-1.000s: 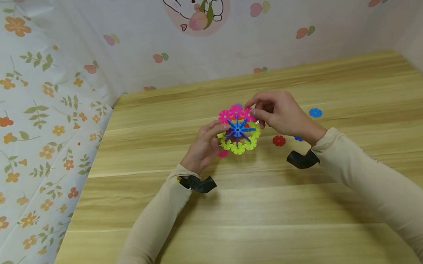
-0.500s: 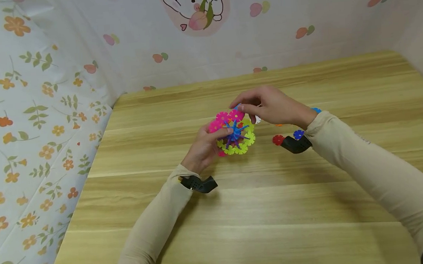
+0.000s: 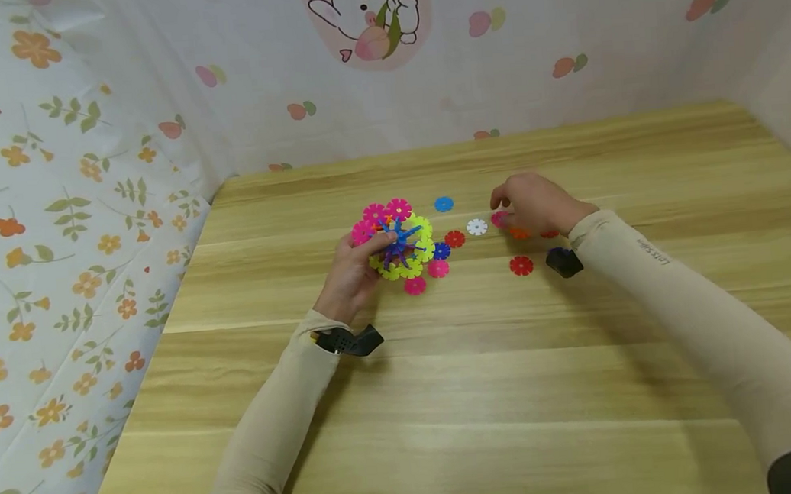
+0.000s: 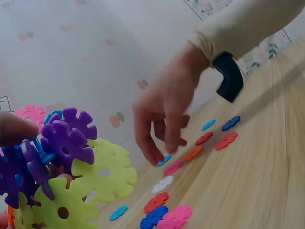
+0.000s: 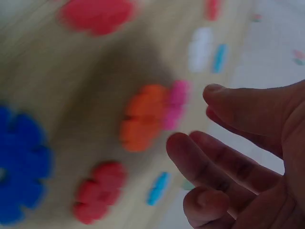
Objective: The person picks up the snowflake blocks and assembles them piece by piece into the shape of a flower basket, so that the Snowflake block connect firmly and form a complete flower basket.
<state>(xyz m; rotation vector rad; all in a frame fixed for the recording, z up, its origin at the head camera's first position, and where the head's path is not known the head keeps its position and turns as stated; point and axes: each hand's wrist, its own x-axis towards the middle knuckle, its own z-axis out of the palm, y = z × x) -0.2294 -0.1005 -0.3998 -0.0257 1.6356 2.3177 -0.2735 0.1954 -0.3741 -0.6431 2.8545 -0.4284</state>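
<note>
My left hand (image 3: 346,282) grips a round built-up piece of notched plastic snowflake discs (image 3: 423,230), the thumb lying across its front. Its rim is yellow and pink, with blue and purple discs standing out from the middle. In the left wrist view, purple discs (image 4: 66,145) and yellow discs (image 4: 106,171) show close up. My right hand (image 3: 537,203) hovers over the loose discs, fingers loosely bent and apart, holding nothing. Below its fingers lie a pink disc (image 5: 177,106) and an orange disc (image 5: 143,118), side by side in the right wrist view.
Loose discs lie on the wooden table (image 3: 407,407) between the hands: light blue (image 3: 444,204), white (image 3: 477,227), red (image 3: 455,239), dark blue (image 3: 441,251) and pink (image 3: 415,285). Another red disc (image 3: 521,266) lies nearer. A patterned curtain (image 3: 252,73) hangs behind the table.
My right hand has left the built-up piece's pink edge and moved right, over the loose discs. My left hand has shifted left with the piece, uncovering discs on the table.
</note>
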